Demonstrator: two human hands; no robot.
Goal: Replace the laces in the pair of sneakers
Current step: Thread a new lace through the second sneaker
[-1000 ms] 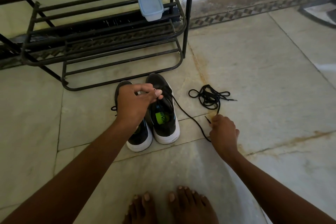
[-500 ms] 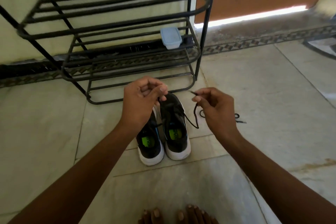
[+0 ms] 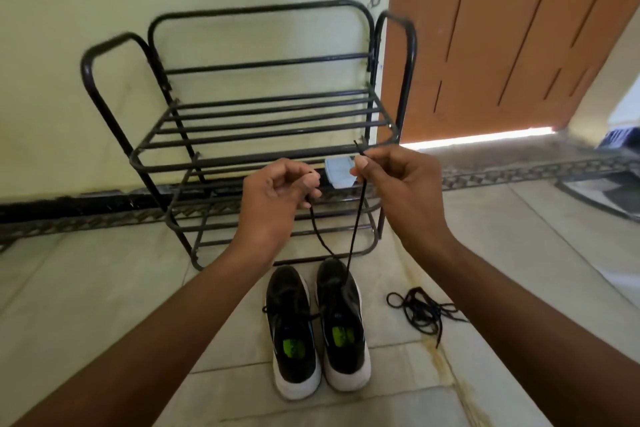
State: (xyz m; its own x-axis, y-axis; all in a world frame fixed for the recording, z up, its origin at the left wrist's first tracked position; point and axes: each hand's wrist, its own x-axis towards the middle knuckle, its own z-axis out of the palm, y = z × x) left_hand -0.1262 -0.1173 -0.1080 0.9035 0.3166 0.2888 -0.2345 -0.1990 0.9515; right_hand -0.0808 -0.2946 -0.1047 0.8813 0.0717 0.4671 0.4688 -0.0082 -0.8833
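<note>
Hands raised level in front of a black metal shoe rack, both working one black lace. Left hand has fingers curled, thumb and forefinger pinching one end of the lace; that strand drops slack in a curve to the sneaker below. Right hand likewise curled, pinching the other end between thumb and forefinger, a short tip sticking up past the fingers; its strand runs straight and taut down to the same shoe. Both strands meet at the toe end of the right sneaker, far part of the shoe, near the rack's lowest bar. Left sneaker stands touching or just beside it, heels toward the viewer; both black with white soles and green insole labels. Left sneaker shows a lace end trailing off each side. Loose black lace lies tangled on the tiled floor, right of the pair, apart from them. Small pale lidded container sits on a lower rack shelf, partly behind the hands. Orange-brown wooden door far right, bright strip under it.
</note>
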